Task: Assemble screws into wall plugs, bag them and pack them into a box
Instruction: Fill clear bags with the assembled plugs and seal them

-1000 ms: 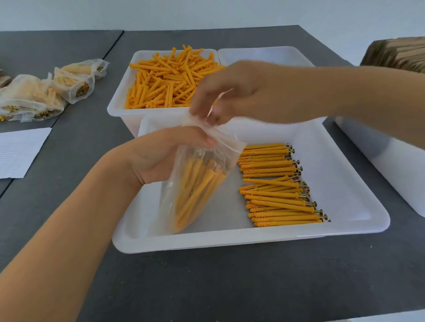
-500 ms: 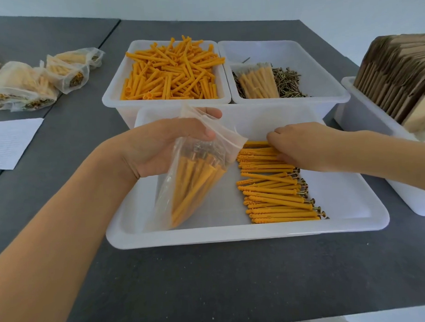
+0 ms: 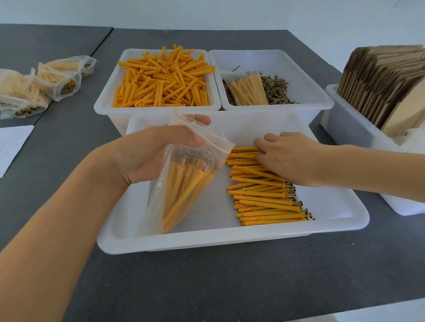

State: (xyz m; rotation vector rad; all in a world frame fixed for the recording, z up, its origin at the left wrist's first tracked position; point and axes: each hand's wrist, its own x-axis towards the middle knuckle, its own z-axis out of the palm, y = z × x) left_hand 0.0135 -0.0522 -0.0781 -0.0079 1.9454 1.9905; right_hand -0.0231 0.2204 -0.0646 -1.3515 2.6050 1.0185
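The left hand (image 3: 153, 155) grips a clear bag (image 3: 183, 181) of orange plugs by its top, over the left of the near white tray (image 3: 233, 237). The right hand (image 3: 288, 155), fingers relaxed, rests on the row of assembled plugs (image 3: 263, 200) lying right of the bag.

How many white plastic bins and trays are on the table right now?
4: the front tray with assembled plugs, the plug bin back left, the screw bin beside it, and the bin of cardboard boxes far right, partly cut off.
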